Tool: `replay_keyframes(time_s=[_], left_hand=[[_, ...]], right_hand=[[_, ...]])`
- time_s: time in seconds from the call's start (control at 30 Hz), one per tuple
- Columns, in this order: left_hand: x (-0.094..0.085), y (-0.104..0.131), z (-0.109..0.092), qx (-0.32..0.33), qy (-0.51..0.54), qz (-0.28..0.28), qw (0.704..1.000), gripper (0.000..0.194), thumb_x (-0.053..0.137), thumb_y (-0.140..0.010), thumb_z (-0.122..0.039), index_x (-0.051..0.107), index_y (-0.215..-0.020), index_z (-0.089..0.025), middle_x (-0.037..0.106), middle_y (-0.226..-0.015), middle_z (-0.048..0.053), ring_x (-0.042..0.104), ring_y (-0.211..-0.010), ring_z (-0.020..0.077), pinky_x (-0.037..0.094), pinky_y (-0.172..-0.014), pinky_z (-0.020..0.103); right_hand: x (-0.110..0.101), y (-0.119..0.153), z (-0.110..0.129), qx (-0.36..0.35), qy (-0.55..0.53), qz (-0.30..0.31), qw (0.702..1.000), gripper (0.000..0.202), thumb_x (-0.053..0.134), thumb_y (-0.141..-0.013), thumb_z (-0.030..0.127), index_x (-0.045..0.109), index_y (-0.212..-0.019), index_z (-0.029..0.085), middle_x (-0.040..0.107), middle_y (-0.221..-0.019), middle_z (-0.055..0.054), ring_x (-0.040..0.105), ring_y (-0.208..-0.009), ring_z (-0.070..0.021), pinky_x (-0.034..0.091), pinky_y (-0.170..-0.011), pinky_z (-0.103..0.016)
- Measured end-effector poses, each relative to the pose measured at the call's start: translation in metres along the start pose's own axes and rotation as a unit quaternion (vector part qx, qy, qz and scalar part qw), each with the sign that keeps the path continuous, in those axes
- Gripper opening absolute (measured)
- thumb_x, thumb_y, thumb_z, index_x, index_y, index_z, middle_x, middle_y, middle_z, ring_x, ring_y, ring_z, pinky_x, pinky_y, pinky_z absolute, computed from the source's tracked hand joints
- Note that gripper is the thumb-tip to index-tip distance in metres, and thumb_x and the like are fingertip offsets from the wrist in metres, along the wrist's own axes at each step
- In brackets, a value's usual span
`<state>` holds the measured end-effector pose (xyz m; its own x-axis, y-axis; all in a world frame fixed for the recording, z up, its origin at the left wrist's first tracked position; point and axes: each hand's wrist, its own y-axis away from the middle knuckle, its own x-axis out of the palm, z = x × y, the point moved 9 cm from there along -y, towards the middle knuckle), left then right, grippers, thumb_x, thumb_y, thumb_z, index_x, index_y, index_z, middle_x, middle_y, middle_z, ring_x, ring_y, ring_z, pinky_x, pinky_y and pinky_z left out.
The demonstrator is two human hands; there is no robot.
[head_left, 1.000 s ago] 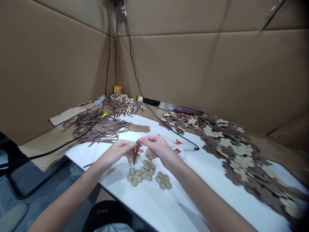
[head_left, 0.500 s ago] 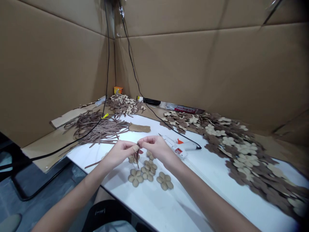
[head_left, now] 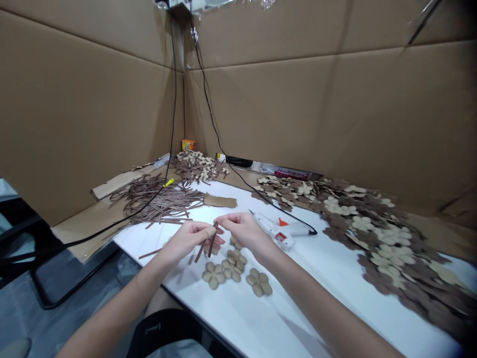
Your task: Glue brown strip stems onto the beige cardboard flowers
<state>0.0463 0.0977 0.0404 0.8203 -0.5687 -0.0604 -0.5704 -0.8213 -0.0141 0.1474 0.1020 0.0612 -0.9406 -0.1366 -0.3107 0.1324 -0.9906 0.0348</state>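
Note:
My left hand (head_left: pixel 194 234) pinches a thin brown strip (head_left: pixel 212 246), doubled so that two ends hang down between my hands. Against it, my right hand (head_left: pixel 238 228) has its thumb and finger closed at the top of the strip; the exact pinch point is small and partly covered. Just below lie several beige five-petal flowers (head_left: pixel 213 275), some overlapping, with one flower (head_left: pixel 259 282) apart on the right. Others are partly hidden behind my fingers. A white glue gun (head_left: pixel 285 233) with an orange trigger rests beyond my right hand.
A heap of brown strips (head_left: pixel 156 199) lies at the left, near a torn brown piece (head_left: pixel 219 200). Brown and beige flower cutouts (head_left: pixel 387 243) cover the right side. A black cable (head_left: pixel 238 176) crosses the white table (head_left: pixel 268 323). Cardboard walls (head_left: pixel 298 109) enclose the back and left.
The strip's two hanging ends now point down and left, spread apart, and show more clearly. Both hands stay close together. The whole view has shifted slightly.

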Motion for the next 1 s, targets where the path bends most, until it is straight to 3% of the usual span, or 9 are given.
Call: replay_keyframes(time_s=[0.13,0.3,0.47,0.7,0.87,1.0], left_hand=[[-0.001,0.002,0.0,0.011,-0.007,-0.011,1.0,0.042,0.051,-0.085,-0.045,0.069,-0.085,-0.008,0.069,-0.074,0.012,0.059,-0.059,0.0152,0.031,-0.041,0.019],[-0.004,0.003,0.003,0.014,0.011,-0.027,0.999,0.043,0.055,-0.081,-0.049,0.069,-0.085,-0.008,0.069,-0.077,0.012,0.061,-0.063,0.0171,0.04,-0.051,0.022],[-0.005,0.005,0.004,0.011,0.017,-0.028,0.999,0.038,0.057,-0.08,-0.046,0.068,-0.078,-0.01,0.069,-0.075,0.011,0.061,-0.064,0.0172,0.04,-0.05,0.022],[-0.006,0.008,0.008,0.008,0.019,-0.036,0.999,0.043,0.05,-0.084,-0.047,0.068,-0.079,-0.009,0.068,-0.07,0.011,0.058,-0.058,0.0153,0.025,-0.04,0.019],[-0.005,0.007,0.013,0.011,0.034,-0.029,0.999,0.043,0.05,-0.085,-0.046,0.069,-0.079,-0.008,0.067,-0.067,0.011,0.057,-0.058,0.0142,0.029,-0.044,0.02],[-0.008,0.006,0.018,0.004,0.096,-0.034,0.995,0.04,0.054,-0.083,-0.045,0.069,-0.09,-0.008,0.07,-0.078,0.013,0.062,-0.064,0.0173,0.039,-0.055,0.023]], right_hand=[[0.004,0.001,0.007,-0.034,0.011,0.02,0.999,0.027,0.052,-0.075,0.035,0.063,-0.062,0.014,0.047,-0.052,0.004,0.037,-0.048,-0.0079,0.028,-0.045,-0.021],[0.0,-0.002,0.009,-0.063,0.029,0.002,0.998,0.025,0.059,-0.073,0.038,0.064,-0.065,0.015,0.062,-0.066,-0.001,0.053,-0.066,-0.015,0.039,-0.061,-0.025],[0.001,-0.005,0.006,-0.064,0.031,0.003,0.997,0.023,0.061,-0.07,0.038,0.062,-0.062,0.016,0.061,-0.063,-0.001,0.053,-0.062,-0.0149,0.038,-0.059,-0.026],[0.003,-0.004,0.008,-0.057,0.005,0.006,0.998,0.027,0.062,-0.069,0.042,0.058,-0.061,0.016,0.055,-0.06,0.002,0.048,-0.058,-0.0119,0.036,-0.055,-0.024],[0.001,-0.003,0.007,-0.047,-0.009,-0.005,0.999,0.03,0.062,-0.069,0.044,0.056,-0.061,0.017,0.052,-0.059,0.003,0.044,-0.054,-0.01,0.032,-0.051,-0.024],[-0.002,-0.003,0.004,-0.049,-0.013,-0.015,0.999,0.031,0.061,-0.071,0.047,0.061,-0.068,0.016,0.056,-0.065,0.001,0.046,-0.058,-0.0115,0.033,-0.052,-0.024]])
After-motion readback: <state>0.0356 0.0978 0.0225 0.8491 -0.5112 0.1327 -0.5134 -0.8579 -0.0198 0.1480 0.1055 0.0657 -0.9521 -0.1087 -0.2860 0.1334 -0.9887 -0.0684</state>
